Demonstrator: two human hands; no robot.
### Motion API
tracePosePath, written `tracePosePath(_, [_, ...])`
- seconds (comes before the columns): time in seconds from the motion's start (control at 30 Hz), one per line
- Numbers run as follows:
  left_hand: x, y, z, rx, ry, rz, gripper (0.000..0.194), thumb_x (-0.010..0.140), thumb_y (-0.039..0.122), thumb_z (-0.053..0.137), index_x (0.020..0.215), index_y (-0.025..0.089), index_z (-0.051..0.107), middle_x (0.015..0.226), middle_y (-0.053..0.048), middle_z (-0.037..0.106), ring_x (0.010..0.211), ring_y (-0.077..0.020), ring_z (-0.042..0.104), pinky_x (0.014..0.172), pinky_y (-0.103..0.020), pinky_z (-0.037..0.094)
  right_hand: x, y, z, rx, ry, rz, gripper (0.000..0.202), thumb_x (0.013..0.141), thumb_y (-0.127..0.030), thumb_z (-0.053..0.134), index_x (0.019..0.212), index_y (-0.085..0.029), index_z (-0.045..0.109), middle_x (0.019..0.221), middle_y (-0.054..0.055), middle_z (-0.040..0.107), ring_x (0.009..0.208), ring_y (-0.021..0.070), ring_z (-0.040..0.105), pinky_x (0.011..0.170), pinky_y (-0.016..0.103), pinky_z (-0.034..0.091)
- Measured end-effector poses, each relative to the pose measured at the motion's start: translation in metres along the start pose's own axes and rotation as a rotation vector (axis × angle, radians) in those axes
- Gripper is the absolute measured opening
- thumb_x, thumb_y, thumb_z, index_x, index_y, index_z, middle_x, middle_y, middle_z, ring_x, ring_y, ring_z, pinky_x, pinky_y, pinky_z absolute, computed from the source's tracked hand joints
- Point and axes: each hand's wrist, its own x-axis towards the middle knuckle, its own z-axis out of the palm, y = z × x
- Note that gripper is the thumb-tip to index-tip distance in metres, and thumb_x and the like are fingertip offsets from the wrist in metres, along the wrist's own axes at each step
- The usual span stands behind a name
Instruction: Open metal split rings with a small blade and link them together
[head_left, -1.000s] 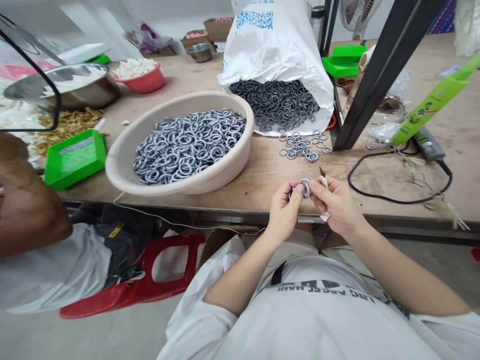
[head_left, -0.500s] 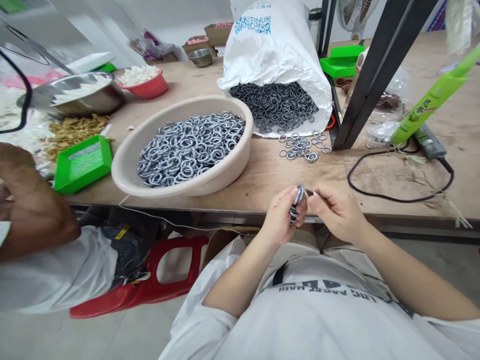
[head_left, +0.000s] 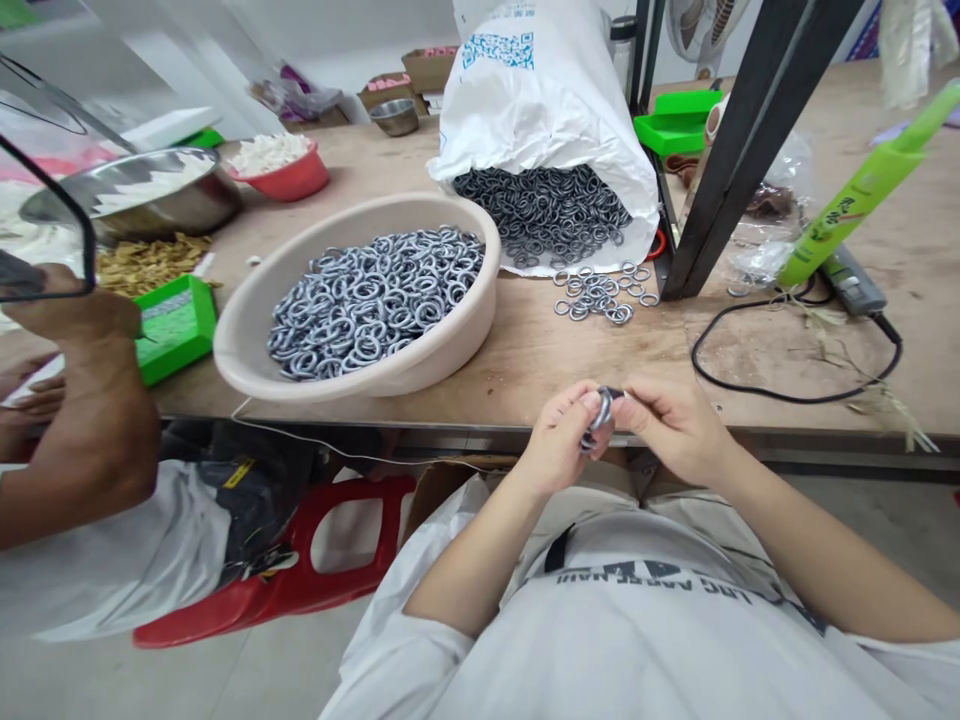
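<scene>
White pieces [head_left: 268, 152] in red bowl [head_left: 296, 182]; red seat [head_left: 300, 591].

left hand [head_left: 559, 435]: gripping grey rings [head_left: 601, 410]
right hand [head_left: 671, 425]: closed on dark blade [head_left: 616, 393], mostly hidden
basin [head_left: 461, 333]: ring pile [head_left: 375, 300]
sack [head_left: 540, 110]: open, dark rings [head_left: 551, 205] inside

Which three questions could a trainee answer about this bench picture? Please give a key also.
1. What fills the wide beige plastic basin?
2. True or false: the camera wearer's left hand is holding nothing.
3. Choose: the round red plastic bowl of white pieces stands (a) inside, (b) behind, or (c) in front of the basin.

Key: 1. Round grey metal-looking rings. 2. False; it holds similar rings. 3. b.
</scene>
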Motion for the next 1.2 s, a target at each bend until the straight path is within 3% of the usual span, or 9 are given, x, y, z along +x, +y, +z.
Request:
tracePosePath(0.1, [-0.004, 0.002, 0.004, 0.019, -0.056, -0.004, 0.041, 0.08, 0.054, 0.07, 0.071, 0.018, 0.052, 0.055, 0.004, 0.043, 0.045, -0.0065, 0.037, 0.042, -0.02, 0.031, 0.008, 0.017, -0.001, 0.059, 0.09, 0.093, 0.049, 0.098, -0.054, 0.047, 0.064, -0.019, 0.049, 0.059, -0.004, 0.043, 0.057, 0.0112, 0.041, 0.055, 0.026, 0.029])
tracePosePath(0.17, [-0.003, 0.004, 0.005, 0.003, -0.004, 0.021, 0.043, 0.08, 0.054, 0.069, 0.069, 0.018, 0.05, 0.057, 0.004, 0.042, 0.045, -0.0062, 0.037, 0.041, -0.02, 0.03, 0.007, 0.018, 0.0, 0.057, 0.132, 0.108, 0.047, 0.098, -0.055, 0.046, 0.069, -0.019, 0.052, 0.062, -0.003, 0.047, 0.06, 0.0118, 0.044, 0.057, 0.027, 0.031])
tracePosePath(0.3, [0.004, 0.003, 0.004, -0.008, 0.133, 0.065, 0.039, 0.083, 0.052, 0.067, 0.071, 0.018, 0.05, 0.059, 0.005, 0.043, 0.046, -0.0064, 0.037, 0.04, -0.02, 0.029, -0.006, -0.007, 0.003, -0.071, 0.211, 0.005, 0.031, 0.093, -0.051, 0.058, 0.092, -0.02, 0.061, 0.073, -0.001, 0.058, 0.063, 0.0132, 0.051, 0.059, 0.027, 0.037])
tracePosePath(0.4, [0.006, -0.002, 0.001, -0.003, 0.18, 0.052, 0.037, 0.082, 0.05, 0.069, 0.076, 0.019, 0.051, 0.059, 0.006, 0.044, 0.045, -0.006, 0.037, 0.04, -0.019, 0.03, -0.008, -0.022, 0.005, -0.149, 0.271, -0.13, 0.034, 0.087, -0.044, 0.071, 0.111, -0.022, 0.063, 0.093, 0.003, 0.068, 0.08, 0.0171, 0.062, 0.071, 0.029, 0.045])
tracePosePath(0.57, [0.006, -0.008, -0.008, 0.024, 0.166, 0.054, 0.037, 0.082, 0.049, 0.071, 0.076, 0.018, 0.052, 0.058, 0.006, 0.044, 0.044, -0.0052, 0.036, 0.04, -0.018, 0.029, -0.002, -0.017, 0.007, -0.137, 0.266, -0.257, 0.025, 0.087, -0.033, 0.073, 0.109, -0.023, 0.068, 0.096, 0.004, 0.07, 0.088, 0.0186, 0.065, 0.076, 0.03, 0.051])
tracePosePath(0.83, [0.007, -0.008, -0.005, 0.105, 0.179, 0.078, 0.037, 0.086, 0.053, 0.065, 0.077, 0.018, 0.055, 0.063, 0.005, 0.048, 0.049, -0.0059, 0.039, 0.043, -0.018, 0.033, -0.011, -0.007, 0.017, -0.139, 0.246, -0.279, 0.042, 0.091, -0.015, 0.062, 0.132, -0.026, 0.062, 0.11, 0.007, 0.067, 0.099, 0.0186, 0.066, 0.084, 0.032, 0.054])
tracePosePath(0.9, [0.008, -0.008, -0.001, 0.105, 0.208, 0.092, 0.036, 0.087, 0.052, 0.063, 0.077, 0.018, 0.057, 0.065, 0.004, 0.051, 0.049, -0.0065, 0.04, 0.042, -0.018, 0.033, -0.012, -0.004, 0.02, -0.148, 0.282, -0.266, 0.044, 0.09, -0.012, 0.061, 0.131, -0.026, 0.064, 0.108, 0.006, 0.066, 0.097, 0.0181, 0.066, 0.081, 0.031, 0.055])
tracePosePath(1.07, [0.011, -0.015, 0.001, 0.154, 0.359, 0.219, 0.033, 0.089, 0.047, 0.061, 0.075, 0.017, 0.059, 0.066, 0.003, 0.054, 0.049, -0.0063, 0.04, 0.041, -0.019, 0.031, -0.012, 0.001, 0.032, -0.338, 0.529, -0.281, 0.03, 0.086, -0.013, 0.063, 0.113, -0.022, 0.072, 0.1, 0.007, 0.069, 0.088, 0.0188, 0.068, 0.075, 0.03, 0.055])
tracePosePath(1.2, [0.013, -0.019, 0.0, 0.13, 0.396, 0.188, 0.031, 0.087, 0.046, 0.062, 0.075, 0.017, 0.06, 0.062, 0.004, 0.052, 0.046, -0.0065, 0.039, 0.04, -0.02, 0.03, -0.01, 0.004, 0.038, -0.384, 0.57, -0.264, 0.022, 0.084, -0.015, 0.064, 0.102, -0.023, 0.073, 0.096, 0.006, 0.073, 0.086, 0.0193, 0.07, 0.074, 0.03, 0.055])
